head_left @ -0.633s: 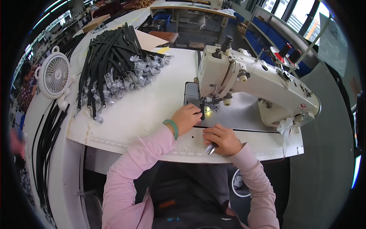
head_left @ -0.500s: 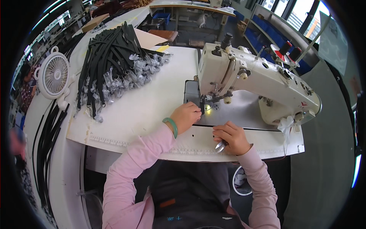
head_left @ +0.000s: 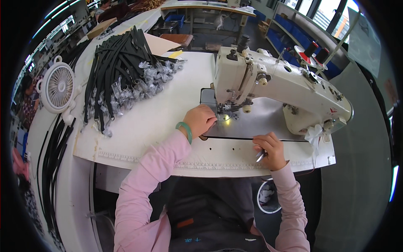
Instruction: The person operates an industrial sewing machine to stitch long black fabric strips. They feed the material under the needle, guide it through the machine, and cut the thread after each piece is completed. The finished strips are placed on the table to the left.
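My left hand [head_left: 200,120] rests palm down on the metal bed beside the needle of the white sewing machine [head_left: 277,86], fingers curled over something I cannot make out; a green bangle sits on that wrist. My right hand [head_left: 270,150] is closed around small metal snips [head_left: 260,156] near the front edge of the white table [head_left: 138,126], to the right of the needle area. A small lamp lights the spot under the presser foot.
A pile of black straps with clear plastic clips [head_left: 119,73] lies at the table's far left. A white desk fan [head_left: 56,87] stands at the left edge, with more black straps [head_left: 52,155] hanging below it. Thread spools [head_left: 312,50] stand behind the machine.
My right hand has slid to the right along the table's front edge, away from my left hand, still holding the snips. My left hand has stayed by the needle.
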Demonstrator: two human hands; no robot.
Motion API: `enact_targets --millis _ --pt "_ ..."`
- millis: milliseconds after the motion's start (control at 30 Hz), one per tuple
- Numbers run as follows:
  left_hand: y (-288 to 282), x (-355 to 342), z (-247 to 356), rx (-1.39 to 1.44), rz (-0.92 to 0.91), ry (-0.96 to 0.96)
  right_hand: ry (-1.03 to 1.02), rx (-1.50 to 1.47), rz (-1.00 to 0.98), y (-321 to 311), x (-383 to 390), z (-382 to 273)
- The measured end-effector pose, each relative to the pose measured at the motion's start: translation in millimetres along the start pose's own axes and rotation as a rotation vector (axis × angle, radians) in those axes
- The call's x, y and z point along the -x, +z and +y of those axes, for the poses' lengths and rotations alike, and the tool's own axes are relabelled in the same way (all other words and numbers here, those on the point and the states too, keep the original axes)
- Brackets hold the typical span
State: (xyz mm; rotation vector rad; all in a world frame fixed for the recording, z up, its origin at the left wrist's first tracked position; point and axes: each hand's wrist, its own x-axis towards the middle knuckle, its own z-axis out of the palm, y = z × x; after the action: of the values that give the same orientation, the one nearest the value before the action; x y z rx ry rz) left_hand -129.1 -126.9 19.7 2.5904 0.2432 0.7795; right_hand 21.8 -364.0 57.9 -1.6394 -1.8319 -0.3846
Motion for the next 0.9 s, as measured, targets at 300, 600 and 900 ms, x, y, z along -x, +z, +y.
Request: enact_targets --millis 300,600,900 --pt "10 -42 -37 -0.130 -0.062 0.157 0.448 -0.013 0.828 -58 17 61" --pt "18 -53 -29 -0.008 -0.071 0.178 0.995 0.846 0.464 -327 100 324" --pt "11 -44 -38 -0.075 -0.113 0.119 1.174 0.003 0.765 -241 165 325"
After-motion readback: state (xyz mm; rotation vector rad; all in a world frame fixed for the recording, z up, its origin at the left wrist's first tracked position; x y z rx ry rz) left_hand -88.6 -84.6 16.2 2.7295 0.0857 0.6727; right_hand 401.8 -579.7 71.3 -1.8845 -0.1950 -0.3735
